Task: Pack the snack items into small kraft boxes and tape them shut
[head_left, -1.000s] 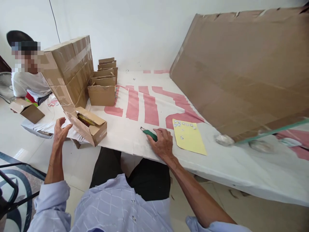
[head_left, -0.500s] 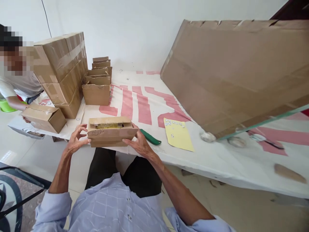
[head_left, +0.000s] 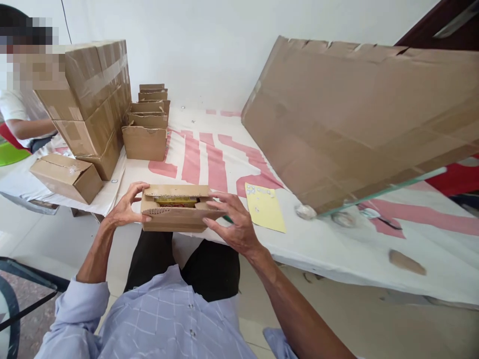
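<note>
A small cardboard box (head_left: 175, 222) stands at the table's near edge in front of me. Its top flaps are parted, and a yellow printed item (head_left: 175, 201) shows in the gap. My left hand (head_left: 129, 207) grips the box's left end, thumb on the front and fingers at the top corner. At the right end is my right hand (head_left: 235, 222), its fingers stretched and apart by the flap and its thumb near the front face. Mostly hidden behind that hand lies a green object (head_left: 227, 218).
Several taped cartons (head_left: 88, 94) are stacked at the left, with a row of open boxes (head_left: 145, 142) beside them and a closed box (head_left: 67, 177) in front. A yellow sheet (head_left: 265, 209) with small pieces lies rightward. A large cardboard-covered panel (head_left: 355, 119) leans behind. Another person (head_left: 28, 117) sits far left.
My right hand has loosened from the box's right end and its fingers have spread. The front flap leans further open, showing more of the yellow item. The other person's hand has left the closed box.
</note>
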Demonstrator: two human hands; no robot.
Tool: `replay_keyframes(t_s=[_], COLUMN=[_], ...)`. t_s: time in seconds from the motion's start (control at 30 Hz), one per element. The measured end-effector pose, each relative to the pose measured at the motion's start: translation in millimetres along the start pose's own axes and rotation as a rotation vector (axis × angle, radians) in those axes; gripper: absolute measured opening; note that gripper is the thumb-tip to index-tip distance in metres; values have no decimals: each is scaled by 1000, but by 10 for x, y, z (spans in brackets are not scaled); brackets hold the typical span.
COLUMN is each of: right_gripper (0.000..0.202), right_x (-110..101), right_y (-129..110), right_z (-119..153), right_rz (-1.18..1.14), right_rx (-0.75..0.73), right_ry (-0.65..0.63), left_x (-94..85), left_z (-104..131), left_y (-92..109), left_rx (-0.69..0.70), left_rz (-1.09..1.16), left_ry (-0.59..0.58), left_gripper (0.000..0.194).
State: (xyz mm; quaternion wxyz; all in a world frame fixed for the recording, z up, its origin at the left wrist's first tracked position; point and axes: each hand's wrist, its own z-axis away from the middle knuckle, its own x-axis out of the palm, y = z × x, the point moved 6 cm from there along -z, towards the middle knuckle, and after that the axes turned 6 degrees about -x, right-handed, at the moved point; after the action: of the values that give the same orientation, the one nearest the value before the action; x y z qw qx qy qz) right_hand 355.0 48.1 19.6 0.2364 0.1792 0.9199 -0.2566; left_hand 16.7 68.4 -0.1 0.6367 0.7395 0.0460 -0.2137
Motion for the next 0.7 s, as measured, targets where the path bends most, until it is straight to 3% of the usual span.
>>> replay_keyframes(t_s=[0.17, 0.27, 0.37, 0.43, 0.5, 0.57, 0.7], right_gripper=[23, 30, 37, 40, 42, 43, 44], right_x=[-104, -129, -126, -122, -119, -116, -116], right_y=[-128, -136, -101, -96, -112, -138, -201], right_z=[207, 265, 268, 260, 256, 260, 279], right_rz=[-23, -46, -49, -50, -43, -27, -2], right_rx=[-67, -95, -84, -94, -115, -125, -125], right_ry=[-53, -56, -64, -61, -54, -59, -93], left_x=[29, 9, -38, -54, -48, -28, 28], left_z=[10, 61, 141, 178, 183, 158, 82], left_y=[29, 41, 89, 129, 172, 207, 202], left_rx=[-24, -6, -10, -54, -92, -94, -70], left_rz=[-5, 135, 239, 184, 87, 14, -66], left_ry=[-35, -67, -70, -61, -62, -64, -32], left_gripper=[123, 123, 90, 64, 52, 59, 95])
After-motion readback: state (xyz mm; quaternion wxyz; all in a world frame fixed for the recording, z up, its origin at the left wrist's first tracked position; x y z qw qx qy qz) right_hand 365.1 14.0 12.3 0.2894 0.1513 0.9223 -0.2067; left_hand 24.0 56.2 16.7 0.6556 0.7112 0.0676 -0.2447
